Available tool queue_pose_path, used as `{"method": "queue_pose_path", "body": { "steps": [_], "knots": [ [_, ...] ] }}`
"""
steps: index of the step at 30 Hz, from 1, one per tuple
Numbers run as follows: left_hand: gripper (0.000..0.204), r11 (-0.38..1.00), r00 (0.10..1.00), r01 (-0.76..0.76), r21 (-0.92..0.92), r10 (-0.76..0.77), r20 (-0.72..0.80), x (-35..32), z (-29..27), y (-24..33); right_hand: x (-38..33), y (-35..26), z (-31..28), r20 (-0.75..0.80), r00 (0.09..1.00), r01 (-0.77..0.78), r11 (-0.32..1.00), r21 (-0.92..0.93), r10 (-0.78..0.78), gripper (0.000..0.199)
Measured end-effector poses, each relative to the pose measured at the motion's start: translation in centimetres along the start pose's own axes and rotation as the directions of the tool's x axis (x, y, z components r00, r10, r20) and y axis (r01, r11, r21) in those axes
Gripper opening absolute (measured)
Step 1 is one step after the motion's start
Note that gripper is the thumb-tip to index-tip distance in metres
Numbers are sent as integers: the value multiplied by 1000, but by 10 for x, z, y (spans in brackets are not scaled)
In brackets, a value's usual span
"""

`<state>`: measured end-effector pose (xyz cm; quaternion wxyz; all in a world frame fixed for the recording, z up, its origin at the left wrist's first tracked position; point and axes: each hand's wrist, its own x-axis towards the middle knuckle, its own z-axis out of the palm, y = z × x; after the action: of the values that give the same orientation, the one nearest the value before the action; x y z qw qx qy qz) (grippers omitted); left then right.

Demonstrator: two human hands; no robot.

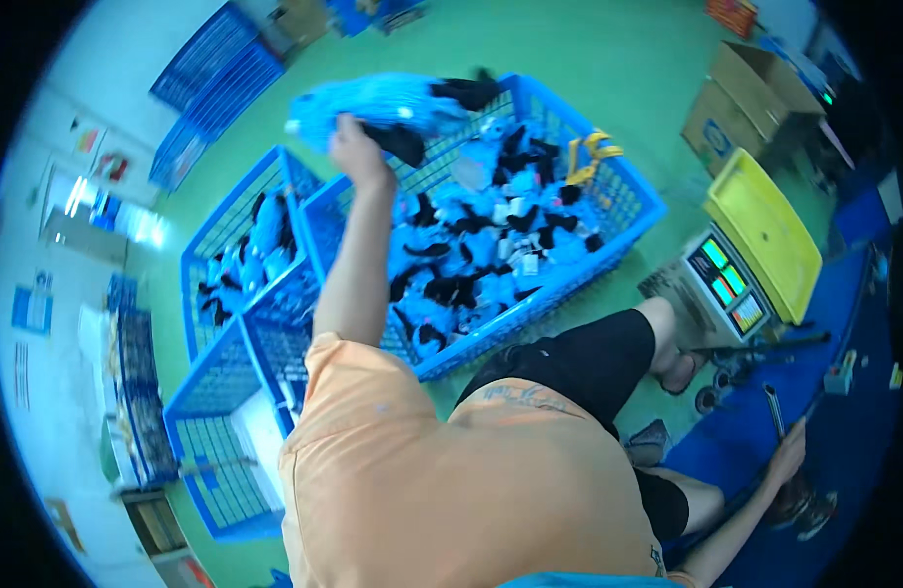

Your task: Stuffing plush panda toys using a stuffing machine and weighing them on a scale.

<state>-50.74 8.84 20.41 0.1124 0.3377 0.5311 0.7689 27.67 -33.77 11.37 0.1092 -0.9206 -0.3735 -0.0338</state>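
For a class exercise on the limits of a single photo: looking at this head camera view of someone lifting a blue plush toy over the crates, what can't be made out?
- Left hand: fingers hidden in the motion-blurred blue plush toy.
- Right hand: small near the fisheye rim; what it rests on is unclear.
- Scale screen: too small to read.
- Lower toys in the big blue crate: buried under others.

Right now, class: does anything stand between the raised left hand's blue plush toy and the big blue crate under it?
Nothing visible does. The left hand holds the blue plush toy above the crate, which is open-topped.
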Motion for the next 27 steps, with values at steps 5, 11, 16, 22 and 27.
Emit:
{"method": "queue_pose_path", "body": {
  "steps": [5, 11, 16, 22, 27],
  "knots": [
    [35, 964, 831, -216, 157, 266, -489, 102, -125, 4, -18, -51, -64, 156, 965, 174, 960, 220, -211, 63],
    [37, 902, 961, -123, 414, 213, -179, 36, -112, -85, 1, 18, -36, 134, 952, 244, 945, 217, -277, 62],
    [40, 788, 927, 295, 541, -373, 39, -89, -69, -216, 10, 56, 1, 7, 990, 138, 990, -19, -138, 63],
    [47, 557, 619, 231, 798, -717, 322, -211, -79, -321, -12, -21, -32, 132, 991, -38, 990, 133, 20, 63],
    [44, 470, 458, 124, 874, -808, 369, -258, -79, -362, -55, -148, -74, -11, 979, 200, 966, 166, -201, 62]
  ]
}}
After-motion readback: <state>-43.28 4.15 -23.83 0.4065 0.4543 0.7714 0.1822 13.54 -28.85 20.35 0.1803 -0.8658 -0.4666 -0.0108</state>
